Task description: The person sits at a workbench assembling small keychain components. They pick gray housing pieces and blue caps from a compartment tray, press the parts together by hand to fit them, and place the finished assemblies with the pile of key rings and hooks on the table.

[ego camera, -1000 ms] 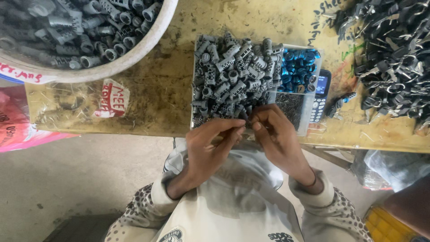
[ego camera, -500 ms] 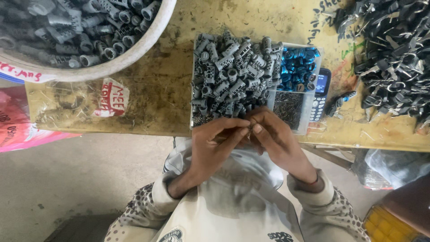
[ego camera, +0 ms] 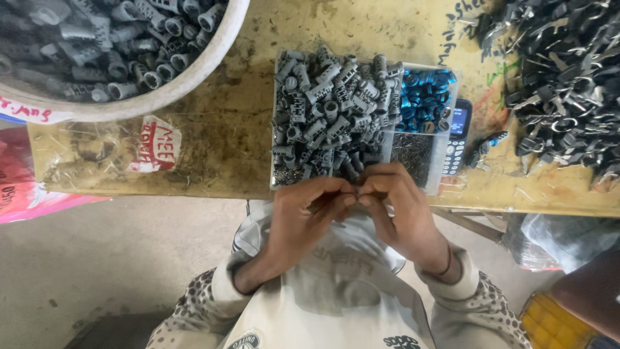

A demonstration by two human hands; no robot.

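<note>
Yellow-stained workbench (ego camera: 213, 148) fills our view, a white tub (ego camera: 194, 77) of grey sleeves at ten o'clock and a black metal heap (ego camera: 562, 84) at two. Dead centre sits the clear tray (ego camera: 445, 161), piled with grey plastic sleeves (ego camera: 329, 110). Below it, our left hand (ego camera: 303, 220) and right hand (ego camera: 400, 213) meet fingertip to fingertip, both pinched shut on a small dark part (ego camera: 354, 194), mostly hidden at the right hand's nine o'clock. Over the bench edge, we judge a slip would drop it to the floor.
</note>
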